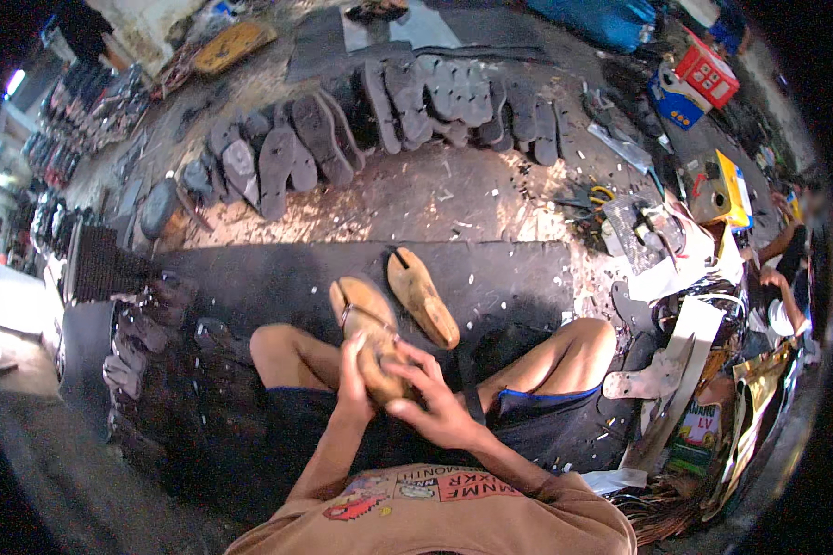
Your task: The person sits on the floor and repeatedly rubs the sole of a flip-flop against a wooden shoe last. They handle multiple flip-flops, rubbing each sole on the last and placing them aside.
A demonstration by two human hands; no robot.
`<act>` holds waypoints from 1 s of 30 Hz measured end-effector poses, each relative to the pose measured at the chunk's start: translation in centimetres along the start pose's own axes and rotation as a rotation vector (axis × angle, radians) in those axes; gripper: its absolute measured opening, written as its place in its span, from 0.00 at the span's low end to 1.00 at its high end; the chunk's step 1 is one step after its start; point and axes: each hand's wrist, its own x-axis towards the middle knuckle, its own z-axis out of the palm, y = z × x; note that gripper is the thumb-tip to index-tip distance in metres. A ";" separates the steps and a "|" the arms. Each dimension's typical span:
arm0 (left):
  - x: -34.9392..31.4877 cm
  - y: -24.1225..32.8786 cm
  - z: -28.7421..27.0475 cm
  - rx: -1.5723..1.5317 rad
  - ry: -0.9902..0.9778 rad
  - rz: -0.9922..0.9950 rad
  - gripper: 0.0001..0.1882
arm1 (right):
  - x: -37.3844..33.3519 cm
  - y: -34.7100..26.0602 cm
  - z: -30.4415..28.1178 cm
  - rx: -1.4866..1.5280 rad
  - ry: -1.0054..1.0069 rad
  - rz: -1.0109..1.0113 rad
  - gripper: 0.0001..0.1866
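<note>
A pale wooden shoe last [362,298] with a slot at its toe end is held up in front of my lap, its toe pointing away from me. A thin dark strap or band appears to cross it. My left hand [352,372] grips its left side. My right hand [428,393] is closed over the near right part, fingers bent across the top and thumb toward me. What lies under the fingers is hidden. A second wooden shoe last [423,298], also slotted, lies on the black mat [518,277] just beyond my right hand.
Dark soles [319,139] stand in a long row beyond the mat. Dark footwear pieces [139,338] are piled at the left. On the right are yellow-handled scissors [602,195], a sole-shaped piece [643,380], a yellow box [733,190] and a red box [706,70]. Another person's arm [785,242] shows at far right.
</note>
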 end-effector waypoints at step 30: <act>-1.9 3.6 3.6 0.383 -0.254 0.139 0.32 | 0.0 -1.8 -1.6 0.424 0.149 0.107 0.74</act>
